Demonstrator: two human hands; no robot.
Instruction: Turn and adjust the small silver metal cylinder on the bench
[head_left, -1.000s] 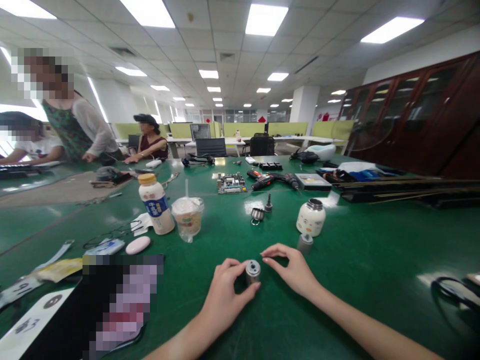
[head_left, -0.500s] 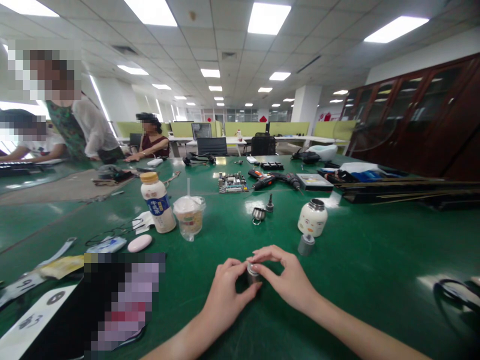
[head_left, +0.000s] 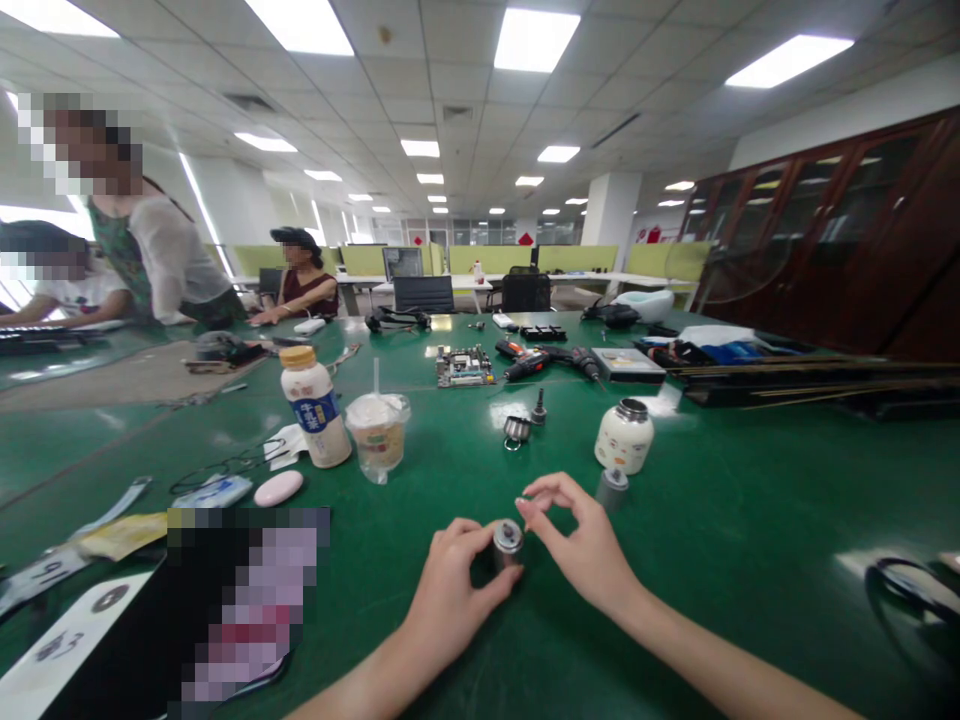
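Metal cylinder (head_left: 508,548) upright on green tabletop (head_left: 712,600), held between thumb and fingers of left hand (head_left: 446,590). Right hand (head_left: 589,550) drawn back slightly, no longer covering the cylinder's top as half a second ago; small dark detail at its centre back in view. Right thumb and forefinger tips narrow, nearly together, just beside the cylinder; cannot tell whether holding anything tiny. Metal cylinders, two in all: second cylinder (head_left: 613,492) just in front of one white jar (head_left: 625,437). Also two cordless drills (head_left: 525,362), one circuit board (head_left: 465,368), one bottle (head_left: 315,410), one lidded cup (head_left: 377,437) with straw, three people (head_left: 304,285).
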